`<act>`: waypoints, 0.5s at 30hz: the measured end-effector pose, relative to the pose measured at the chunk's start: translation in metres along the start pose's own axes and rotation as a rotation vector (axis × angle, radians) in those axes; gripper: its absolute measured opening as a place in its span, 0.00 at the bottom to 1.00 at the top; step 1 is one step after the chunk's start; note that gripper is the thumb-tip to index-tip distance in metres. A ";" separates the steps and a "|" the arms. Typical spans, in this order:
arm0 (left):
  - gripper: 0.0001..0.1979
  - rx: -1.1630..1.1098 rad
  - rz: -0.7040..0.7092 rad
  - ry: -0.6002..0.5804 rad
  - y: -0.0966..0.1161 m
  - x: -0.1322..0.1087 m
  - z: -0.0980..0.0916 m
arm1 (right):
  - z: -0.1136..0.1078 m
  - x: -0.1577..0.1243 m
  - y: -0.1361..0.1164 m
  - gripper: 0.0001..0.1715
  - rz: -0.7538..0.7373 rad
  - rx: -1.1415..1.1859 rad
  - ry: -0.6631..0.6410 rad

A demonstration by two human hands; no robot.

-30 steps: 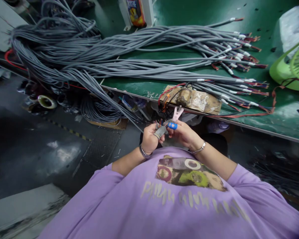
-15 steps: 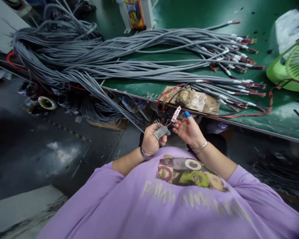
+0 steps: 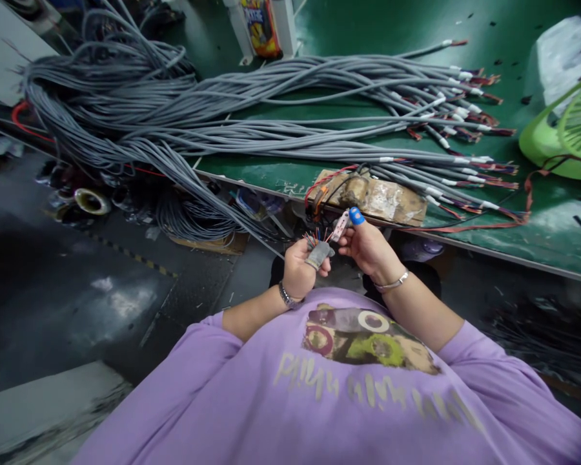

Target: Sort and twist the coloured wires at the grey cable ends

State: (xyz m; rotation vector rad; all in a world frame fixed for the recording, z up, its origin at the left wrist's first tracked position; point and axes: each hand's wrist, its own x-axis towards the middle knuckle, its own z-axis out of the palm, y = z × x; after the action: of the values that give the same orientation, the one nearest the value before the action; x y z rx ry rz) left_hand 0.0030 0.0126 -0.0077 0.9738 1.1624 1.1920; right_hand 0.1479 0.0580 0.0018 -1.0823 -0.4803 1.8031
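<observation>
My left hand [image 3: 297, 271] is closed in a fist around the end of a cable, with thin coloured wires [image 3: 312, 238] fanning out above the thumb, which wears a grey finger cover. My right hand [image 3: 368, 248] is closed on a small pink tool [image 3: 341, 224], its forefinger capped in blue. Both hands hover close together just in front of the green bench's front edge [image 3: 465, 239], over my lap.
A big bundle of grey cables [image 3: 252, 123] lies across the bench, stripped ends to the right. A taped brown block [image 3: 375, 194] with red and black leads sits at the edge. A green fan [image 3: 569, 126] stands far right. A tape roll [image 3: 91, 200] lies below left.
My right hand drew away from the left and lifted the pink tool up toward the bench edge, then came back nearer the wires. The left hand stayed closed on the cable end.
</observation>
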 end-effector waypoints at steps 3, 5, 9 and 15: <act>0.21 -0.006 -0.013 -0.019 -0.002 0.001 0.000 | 0.000 -0.001 0.002 0.23 0.018 0.062 -0.045; 0.22 -0.005 -0.026 -0.023 -0.002 0.001 0.001 | 0.000 -0.001 0.004 0.21 0.041 0.117 -0.082; 0.22 -0.006 -0.044 -0.040 -0.003 0.000 0.001 | -0.002 0.001 0.007 0.18 0.033 0.158 -0.093; 0.21 0.000 -0.066 -0.063 -0.005 -0.001 0.000 | -0.001 0.004 0.014 0.16 -0.001 0.187 -0.096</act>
State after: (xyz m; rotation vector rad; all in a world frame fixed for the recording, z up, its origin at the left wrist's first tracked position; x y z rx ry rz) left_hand 0.0040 0.0113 -0.0126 0.9587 1.1363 1.1012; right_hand 0.1410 0.0547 -0.0101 -0.8698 -0.3605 1.8647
